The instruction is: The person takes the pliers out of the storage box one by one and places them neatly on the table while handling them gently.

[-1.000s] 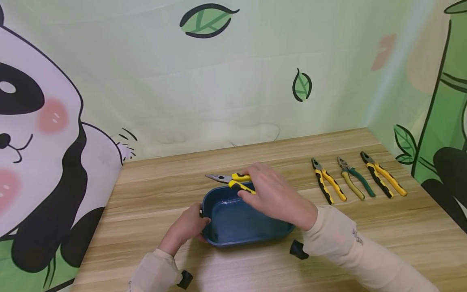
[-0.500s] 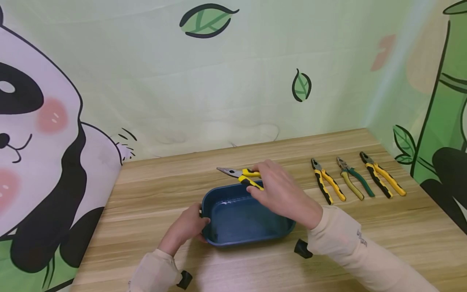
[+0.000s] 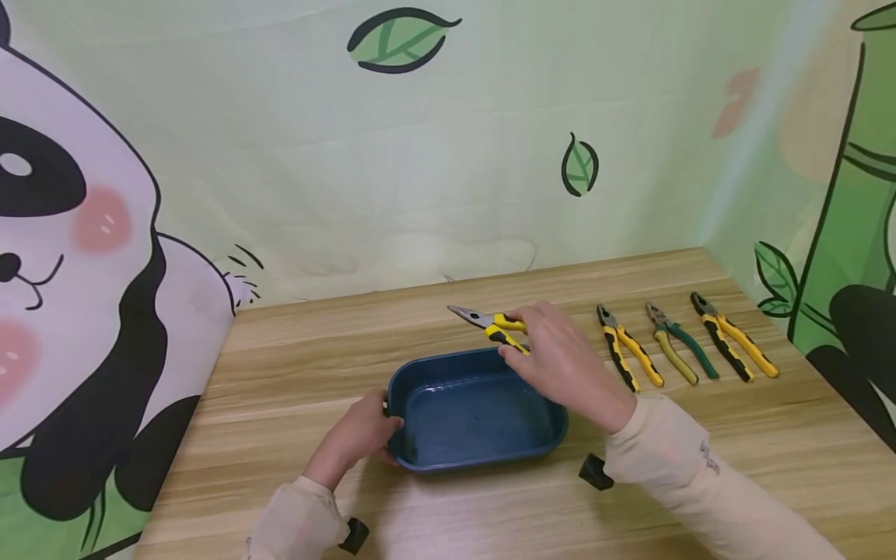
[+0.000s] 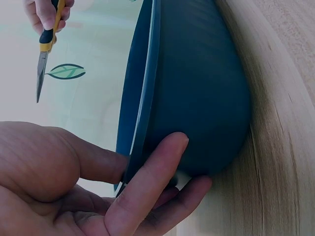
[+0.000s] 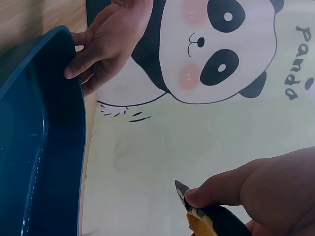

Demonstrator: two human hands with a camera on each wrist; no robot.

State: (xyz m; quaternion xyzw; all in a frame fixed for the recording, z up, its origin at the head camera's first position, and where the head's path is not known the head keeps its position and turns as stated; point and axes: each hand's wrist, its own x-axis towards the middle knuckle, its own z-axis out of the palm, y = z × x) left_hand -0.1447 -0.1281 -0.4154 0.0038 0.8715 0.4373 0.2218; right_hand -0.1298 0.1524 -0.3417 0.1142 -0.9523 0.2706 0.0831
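Note:
A blue, shallow rectangular tub point(image 3: 476, 459) sits on the wooden table with nothing inside it. My left hand point(image 3: 358, 429) grips its left end, the thumb over the rim and fingers against the outer wall, as the left wrist view shows point(image 4: 147, 196). Above the tub's back right corner, my right hand point(image 3: 570, 365) holds long-nose pliers point(image 3: 476, 316) by their yellow and black handles. The tips point left and slightly up. In the right wrist view the thumb lies along the pliers point(image 5: 199, 223) near the pivot.
To the right, three pliers lie in a row: a yellow-and-black pair point(image 3: 626, 346), a green-and-tan pair point(image 3: 679, 342) and another yellow-and-black pair point(image 3: 735, 334). Behind the wooden table point(image 3: 315, 334) hangs a printed cloth point(image 3: 476, 155) with a panda and leaves.
My right hand has moved right and slightly back with the long-nose pliers, from over the tub's middle toward its back right corner. The left hand and tub have stayed put.

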